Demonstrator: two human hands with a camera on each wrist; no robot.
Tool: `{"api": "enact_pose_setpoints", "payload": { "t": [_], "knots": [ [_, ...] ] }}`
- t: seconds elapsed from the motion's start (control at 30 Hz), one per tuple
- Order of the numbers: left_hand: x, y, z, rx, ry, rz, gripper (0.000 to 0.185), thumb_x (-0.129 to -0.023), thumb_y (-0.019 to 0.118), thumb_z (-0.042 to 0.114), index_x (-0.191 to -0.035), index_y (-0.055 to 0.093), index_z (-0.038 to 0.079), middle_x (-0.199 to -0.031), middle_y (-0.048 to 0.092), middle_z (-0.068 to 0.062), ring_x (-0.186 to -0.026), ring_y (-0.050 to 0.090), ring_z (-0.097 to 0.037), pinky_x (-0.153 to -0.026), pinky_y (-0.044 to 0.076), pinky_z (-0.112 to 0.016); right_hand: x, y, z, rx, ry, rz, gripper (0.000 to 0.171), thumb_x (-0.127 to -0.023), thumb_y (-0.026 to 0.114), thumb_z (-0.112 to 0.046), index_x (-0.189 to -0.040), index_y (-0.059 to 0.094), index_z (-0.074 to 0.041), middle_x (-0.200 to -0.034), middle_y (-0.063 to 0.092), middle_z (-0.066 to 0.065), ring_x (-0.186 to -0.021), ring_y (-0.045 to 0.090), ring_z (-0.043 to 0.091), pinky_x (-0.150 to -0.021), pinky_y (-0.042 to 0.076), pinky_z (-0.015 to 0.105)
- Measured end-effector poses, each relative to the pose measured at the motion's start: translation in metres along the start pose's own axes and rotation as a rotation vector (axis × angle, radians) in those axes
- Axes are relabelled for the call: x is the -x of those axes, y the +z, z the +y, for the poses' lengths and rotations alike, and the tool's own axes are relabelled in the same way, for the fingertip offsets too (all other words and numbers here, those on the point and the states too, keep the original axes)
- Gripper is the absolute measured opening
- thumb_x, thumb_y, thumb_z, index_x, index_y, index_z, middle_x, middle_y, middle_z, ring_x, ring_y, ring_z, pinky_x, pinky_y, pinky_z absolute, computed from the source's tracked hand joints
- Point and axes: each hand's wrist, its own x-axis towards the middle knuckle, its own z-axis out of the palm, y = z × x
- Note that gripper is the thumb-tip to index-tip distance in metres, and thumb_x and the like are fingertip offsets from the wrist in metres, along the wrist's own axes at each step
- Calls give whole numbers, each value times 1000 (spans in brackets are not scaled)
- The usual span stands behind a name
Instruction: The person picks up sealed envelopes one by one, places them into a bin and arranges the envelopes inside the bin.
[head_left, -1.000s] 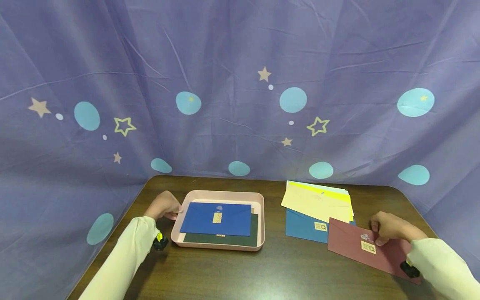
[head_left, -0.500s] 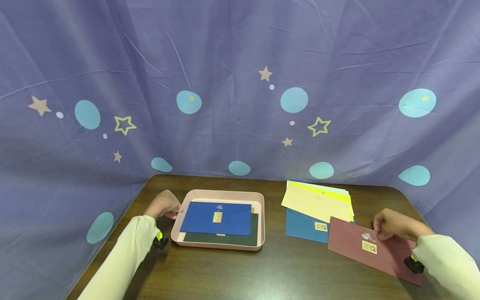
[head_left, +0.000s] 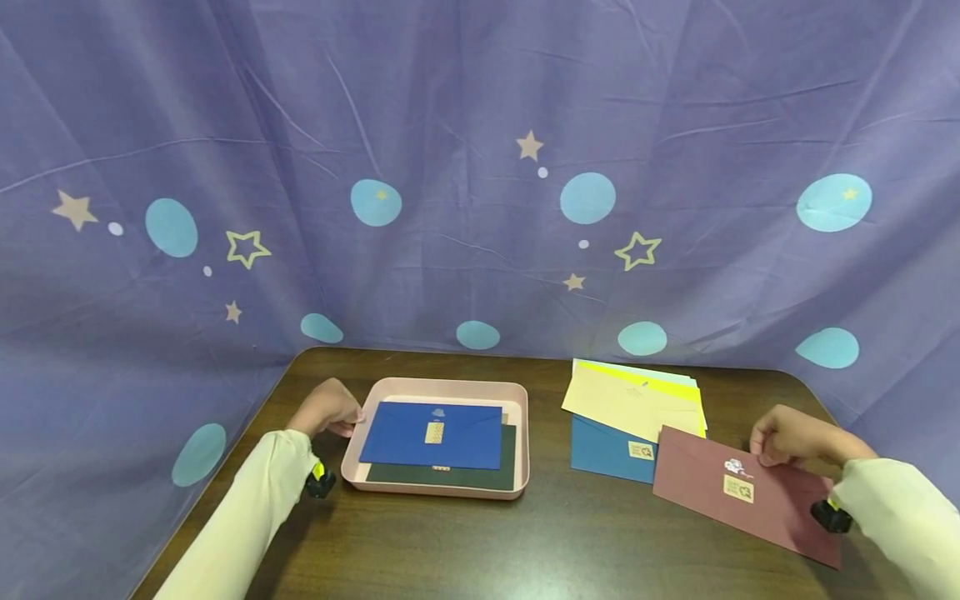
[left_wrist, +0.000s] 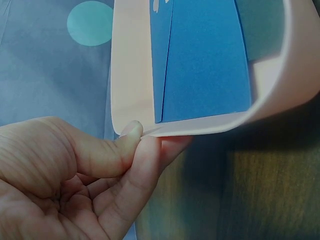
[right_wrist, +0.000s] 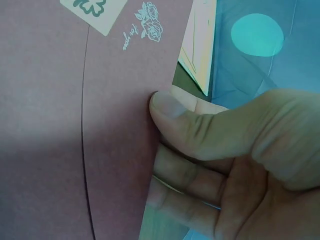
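Note:
My left hand (head_left: 331,408) pinches the left rim of a pale pink tray (head_left: 517,400), thumb on the inside and fingers outside, as the left wrist view shows. In the tray a blue envelope (head_left: 468,433) with a small sticker lies over a dark green envelope (head_left: 480,478). At the right, my right hand (head_left: 795,437) pinches a maroon envelope (head_left: 697,467) by its far edge. The thumb (right_wrist: 170,107) is on its face, with the fingers behind. A square clover sticker and a white rose print marked "For you" show on the maroon envelope.
Left of the maroon envelope lies a pile: a cream envelope (head_left: 622,404) on top, yellow and pale ones under it, and a teal-blue envelope (head_left: 600,446) in front. The brown wooden table (head_left: 450,546) ends at a purple curtain (head_left: 465,167) behind.
My right hand has slid from the face of the maroon envelope to its far edge and now pinches it there. The left hand and tray stay put.

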Motion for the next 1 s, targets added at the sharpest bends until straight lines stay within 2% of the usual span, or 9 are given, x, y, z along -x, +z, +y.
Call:
{"api": "enact_pose_setpoints", "payload": {
  "t": [0.23, 0.57, 0.73, 0.9, 1.0],
  "knots": [
    [-4, -2, -1, 8, -11, -24, 5, -82, 65, -10, -78, 62, -9, -66, 55, -7, -47, 61, -12, -52, 62, -25, -2, -5, -1, 79, -57, 12, 7, -77, 67, 10, -84, 67, 9, -69, 60, -3, -61, 49, 2, -53, 45, 16],
    [0, 1, -2, 5, 3, 3, 2, -82, 63, -11, -82, 62, -13, -69, 55, -8, -47, 59, -11, -50, 61, -23, -11, -5, -13, 28, -123, 19, 9, -76, 68, 11, -85, 67, 12, -71, 63, -4, -63, 52, 1, -53, 46, 16],
    [1, 1, -1, 24, 1, -1, 2, -83, 62, -12, -80, 62, -12, -68, 52, -6, -47, 58, -10, -50, 60, -22, -16, -6, -23, -1, -118, 28, 10, -80, 67, 10, -89, 66, 15, -73, 66, -3, -66, 56, 2, -57, 52, 17],
    [1, 0, -1, 23, -1, -6, 4, -84, 63, -10, -86, 63, -14, -69, 52, -6, -48, 58, -10, -51, 61, -22, -21, -6, -36, -33, -154, 36, 13, -82, 68, 8, -90, 65, 17, -74, 67, -2, -67, 59, 3, -59, 54, 18],
    [1, 0, -1, 19, 1, -5, 5, -84, 64, -10, -88, 63, -13, -70, 53, -7, -48, 58, -9, -51, 61, -22, -24, -6, -46, -71, -122, 50, 16, -83, 69, 7, -92, 65, 18, -76, 69, 2, -68, 61, 5, -60, 56, 20]
  ]
}}
